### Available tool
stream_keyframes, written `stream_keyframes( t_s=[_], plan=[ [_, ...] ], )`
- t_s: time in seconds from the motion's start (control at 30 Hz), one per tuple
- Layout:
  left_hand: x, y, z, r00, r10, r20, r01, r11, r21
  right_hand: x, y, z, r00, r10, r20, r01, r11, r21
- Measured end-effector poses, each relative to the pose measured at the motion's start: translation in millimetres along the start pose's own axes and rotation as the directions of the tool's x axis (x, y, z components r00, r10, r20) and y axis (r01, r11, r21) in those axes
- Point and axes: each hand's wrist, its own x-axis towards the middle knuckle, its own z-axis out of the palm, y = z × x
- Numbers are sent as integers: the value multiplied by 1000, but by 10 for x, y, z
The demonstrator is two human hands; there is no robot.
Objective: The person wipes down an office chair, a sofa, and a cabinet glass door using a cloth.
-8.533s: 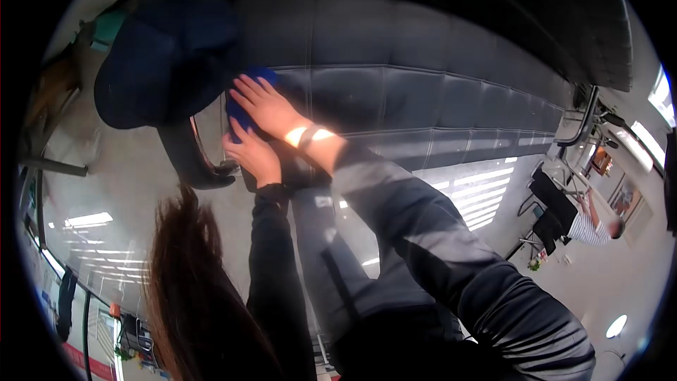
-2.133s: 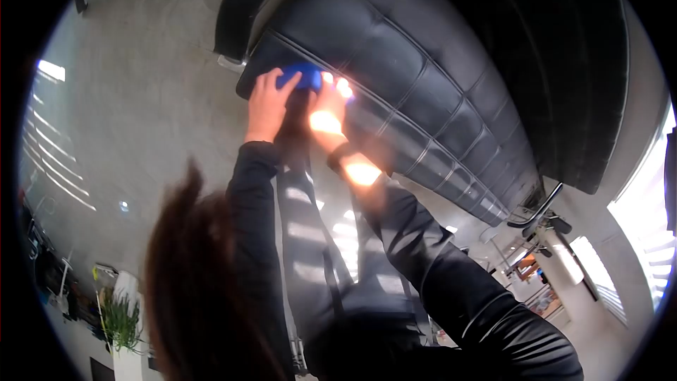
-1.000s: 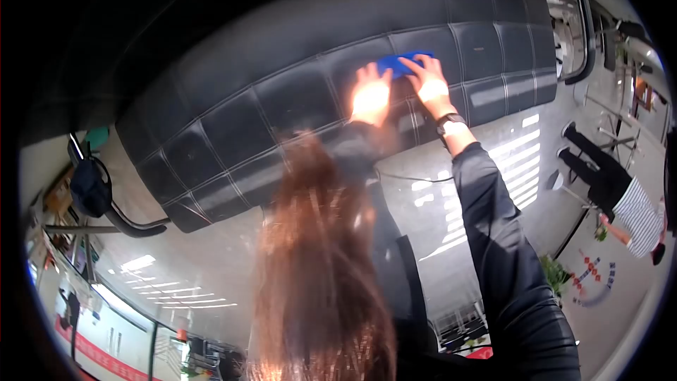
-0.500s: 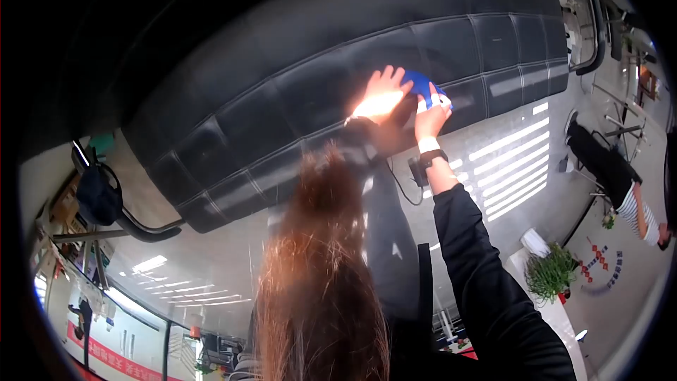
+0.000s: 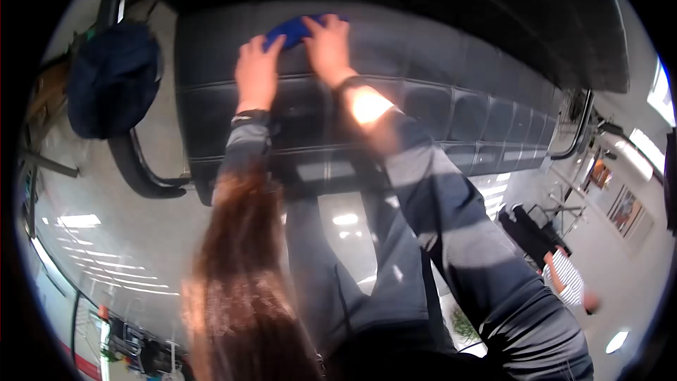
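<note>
A folded or bunched blue cloth (image 5: 290, 32) lies on the black padded seat of a long sofa (image 5: 430, 102), near its back and towards its left end. My left hand (image 5: 257, 74) grips the near left end of the cloth with curled fingers. On the other end, my right hand (image 5: 328, 46) has its fingers bent over the blue fabric, thumb towards the left hand. Both palms face down, and the cloth between them touches the seat. Long hair hangs in front of my left forearm.
A dark blue cap or bag (image 5: 114, 81) hangs on the sofa's left armrest (image 5: 137, 166). The dark backrest (image 5: 550, 21) rises beyond the seat. A person in a striped top (image 5: 564, 275) is at the right, and a green plant (image 5: 463, 326) shows low behind my right arm.
Both hands and the blue cloth have moved left and deeper across the seat, from its front edge towards the backrest. My view has swung left, bringing the left armrest closer.
</note>
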Motion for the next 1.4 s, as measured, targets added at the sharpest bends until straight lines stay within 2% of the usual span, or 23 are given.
stream_keyframes(
  t_s=[0.03,0.1,0.2,0.23,0.3,0.37,0.4,0.43,0.47,0.5,0.57,0.6,0.63,0.7,0.73,0.77,0.83,1.03,1.13,1.17,1.23,1.3,1.4],
  plan=[
    [-125,-337,-151,997,-70,-18,71,997,37,88,-372,250,999,-35,22,34,999,33],
    [-446,-928,-362,971,-224,-85,224,974,-7,208,-1089,646,987,-148,63,140,983,122],
    [-999,-1495,-400,891,-406,-203,410,912,-23,210,-1971,1071,905,-363,221,336,930,152],
    [-1152,-1564,-387,862,-447,-241,458,889,-11,226,-2175,1197,831,-442,337,469,883,2],
    [-1297,-1483,-421,821,-526,-223,539,843,-6,180,-2347,1518,816,-446,367,454,888,70],
    [-1299,-1369,-422,763,-610,-215,610,789,-73,171,-2421,1516,777,-490,396,485,866,121],
    [-1262,-1355,-393,766,-605,-217,606,792,-72,217,-2412,1441,742,-529,412,519,842,148],
    [-1215,-1324,-348,717,-665,-210,662,744,-94,299,-2363,1357,747,-525,408,515,845,145],
    [-1169,-1280,-294,665,-720,-199,714,691,-112,373,-2286,1265,609,-622,491,677,731,86],
    [-1114,-1219,-235,674,-713,-194,708,698,-105,397,-2166,1210,455,-678,577,810,585,49],
    [-983,-1065,-100,683,-683,-259,678,725,-124,462,-1884,1085,529,-780,335,806,585,91],
    [-896,-946,-66,745,-621,-243,604,783,-149,507,-1726,1029,563,-782,268,795,601,83],
    [-781,-796,-13,773,-611,-168,604,791,-98,564,-1544,955,586,-763,273,773,627,94],
    [-526,-326,23,790,-603,-110,582,794,-175,649,-1097,740,641,-720,265,731,678,74],
    [-426,-125,139,830,-540,-143,516,839,-171,692,-832,609,663,-707,245,715,695,70],
    [-334,108,262,849,-518,-103,501,852,-153,729,-569,471,690,-686,231,692,719,69],
    [-81,727,409,874,-479,-83,476,877,-59,780,69,197,756,-627,186,631,774,44],
    [342,2603,1049,951,-302,63,302,953,7,574,2228,-959,837,-530,135,536,844,-14],
    [379,3518,1447,979,-169,112,169,986,10,235,3228,-1585,912,-397,98,402,915,-30],
    [369,3841,1547,975,-119,186,121,993,1,80,3613,-1742,929,-360,83,365,930,-48],
    [325,4466,1824,988,-23,153,33,997,-65,-244,4123,-2281,965,-246,91,254,963,-91],
    [254,5009,2002,966,118,229,-107,992,-60,-689,4687,-2666,991,-114,72,124,979,-160],
    [-37,5638,2240,926,308,216,-299,951,-74,-1480,5200,-3094,997,79,15,-76,984,-159]
  ],
)
